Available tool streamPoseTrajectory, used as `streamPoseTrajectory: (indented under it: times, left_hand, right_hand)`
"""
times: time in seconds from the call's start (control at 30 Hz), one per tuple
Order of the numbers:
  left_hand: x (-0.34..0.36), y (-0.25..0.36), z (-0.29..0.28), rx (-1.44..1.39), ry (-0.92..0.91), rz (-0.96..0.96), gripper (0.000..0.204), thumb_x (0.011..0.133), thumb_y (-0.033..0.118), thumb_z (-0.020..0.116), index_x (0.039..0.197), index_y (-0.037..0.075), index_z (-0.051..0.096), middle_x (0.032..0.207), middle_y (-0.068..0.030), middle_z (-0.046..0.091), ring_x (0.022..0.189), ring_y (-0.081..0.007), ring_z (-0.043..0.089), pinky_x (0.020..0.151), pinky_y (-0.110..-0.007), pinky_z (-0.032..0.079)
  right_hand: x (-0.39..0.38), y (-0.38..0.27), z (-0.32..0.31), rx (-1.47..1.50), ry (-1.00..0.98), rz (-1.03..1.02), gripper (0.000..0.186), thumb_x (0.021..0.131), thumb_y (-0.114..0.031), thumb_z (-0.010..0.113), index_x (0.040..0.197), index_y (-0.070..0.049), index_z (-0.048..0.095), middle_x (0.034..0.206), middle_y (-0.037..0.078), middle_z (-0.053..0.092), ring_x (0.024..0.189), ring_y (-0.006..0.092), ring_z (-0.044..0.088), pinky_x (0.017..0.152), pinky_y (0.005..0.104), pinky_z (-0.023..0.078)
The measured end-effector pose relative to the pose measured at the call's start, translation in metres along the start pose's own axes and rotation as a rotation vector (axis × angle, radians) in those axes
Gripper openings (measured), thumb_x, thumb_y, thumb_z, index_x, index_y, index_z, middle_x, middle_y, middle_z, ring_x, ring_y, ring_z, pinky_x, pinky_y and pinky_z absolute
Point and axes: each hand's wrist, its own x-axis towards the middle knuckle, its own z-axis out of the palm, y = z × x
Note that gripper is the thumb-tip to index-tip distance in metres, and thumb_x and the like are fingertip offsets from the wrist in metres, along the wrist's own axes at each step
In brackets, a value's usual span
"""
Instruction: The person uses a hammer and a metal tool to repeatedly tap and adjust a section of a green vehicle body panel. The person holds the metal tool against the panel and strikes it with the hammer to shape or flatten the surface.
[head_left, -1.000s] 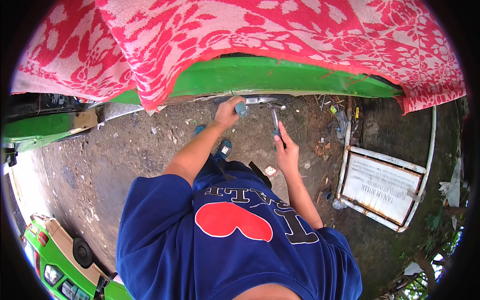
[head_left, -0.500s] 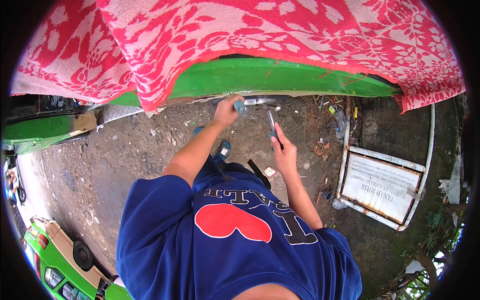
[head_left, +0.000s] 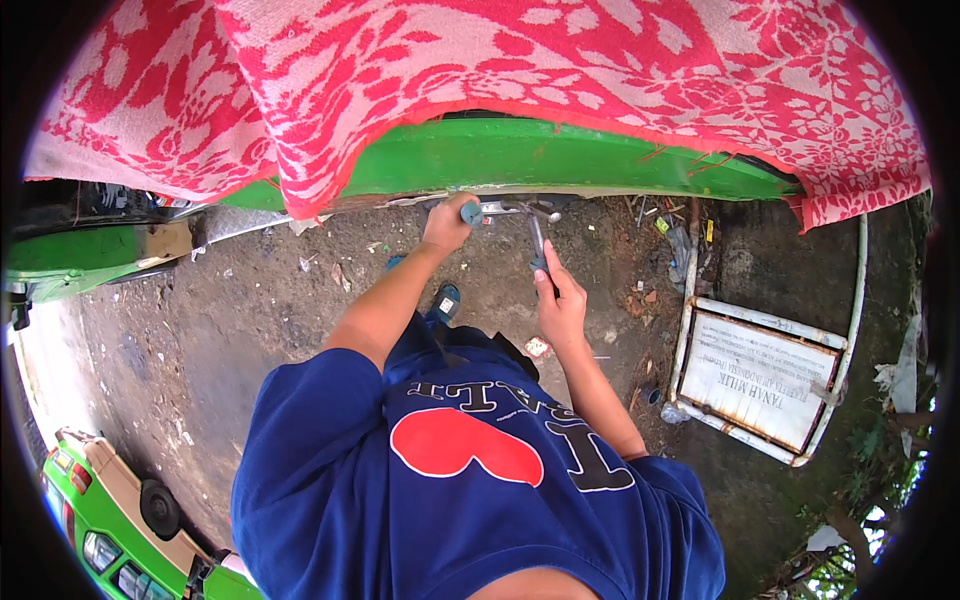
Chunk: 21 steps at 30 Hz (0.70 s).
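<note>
My left hand (head_left: 445,228) is closed around a tool with a round teal handle end (head_left: 471,214), held against the lower edge of a green vehicle body (head_left: 570,160). A pale metal piece shows just right of that handle end; I cannot tell whether it belongs to the tool. In my right hand (head_left: 563,308) is a hammer (head_left: 537,238) with a metal shaft and a dark grip. Its head is up near the same lower edge, right of the left hand. Whether the hammer touches anything is unclear.
A red and pink patterned cloth (head_left: 560,60) drapes over the green body. On the right stands a white rusty-framed sign (head_left: 755,375). Litter lies along the ground beside it. Another green vehicle part (head_left: 80,255) is at left, and a green and beige vehicle (head_left: 110,510) stands lower left.
The hammer head has shifted slightly left along the lower edge, and my right hand has moved a little left with it. My left hand has moved slightly left, still holding its tool.
</note>
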Motion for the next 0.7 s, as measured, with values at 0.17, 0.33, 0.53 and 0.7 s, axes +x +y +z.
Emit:
streamPoseTrajectory:
  times: [0.17, 0.33, 0.53, 0.7]
  left_hand:
    - [-0.010, 0.015, 0.001, -0.031, -0.114, 0.077, 0.029, 0.074, -0.005, 0.064, 0.099, 0.009, 0.060, 0.101, -0.0119, 0.067, 0.094, -0.0373, 0.064, 0.080, -0.039, 0.052]
    - [-0.011, 0.015, 0.004, -0.035, -0.114, 0.094, 0.029, 0.074, -0.004, 0.063, 0.099, 0.009, 0.059, 0.100, -0.0116, 0.066, 0.093, -0.0382, 0.064, 0.078, -0.042, 0.052]
    - [-0.004, 0.016, 0.006, -0.038, -0.096, 0.140, 0.027, 0.075, -0.001, 0.062, 0.100, 0.011, 0.058, 0.102, -0.0105, 0.066, 0.093, -0.0396, 0.063, 0.075, -0.045, 0.052]
    - [-0.004, 0.010, 0.008, -0.015, -0.101, 0.134, 0.027, 0.076, 0.000, 0.062, 0.100, 0.011, 0.058, 0.101, -0.0109, 0.066, 0.094, -0.0389, 0.063, 0.075, -0.044, 0.052]
  right_hand:
    - [-0.018, 0.007, -0.008, 0.033, -0.069, 0.161, 0.045, 0.095, -0.007, 0.061, 0.139, -0.008, 0.056, 0.094, 0.015, 0.070, 0.079, 0.0168, 0.064, 0.078, 0.0289, 0.051]
    - [-0.024, 0.016, -0.008, 0.078, -0.038, 0.159, 0.044, 0.096, -0.008, 0.060, 0.139, -0.008, 0.056, 0.094, 0.016, 0.070, 0.079, 0.0156, 0.064, 0.079, 0.0284, 0.051]
    - [-0.022, 0.015, -0.014, 0.081, -0.045, 0.195, 0.044, 0.096, -0.008, 0.060, 0.139, -0.007, 0.056, 0.108, 0.020, 0.070, 0.096, 0.0184, 0.068, 0.086, 0.0292, 0.050]
    - [-0.023, 0.018, -0.014, 0.104, -0.044, 0.200, 0.043, 0.096, -0.008, 0.060, 0.139, -0.007, 0.056, 0.123, 0.022, 0.067, 0.114, 0.0235, 0.066, 0.093, 0.0309, 0.050]
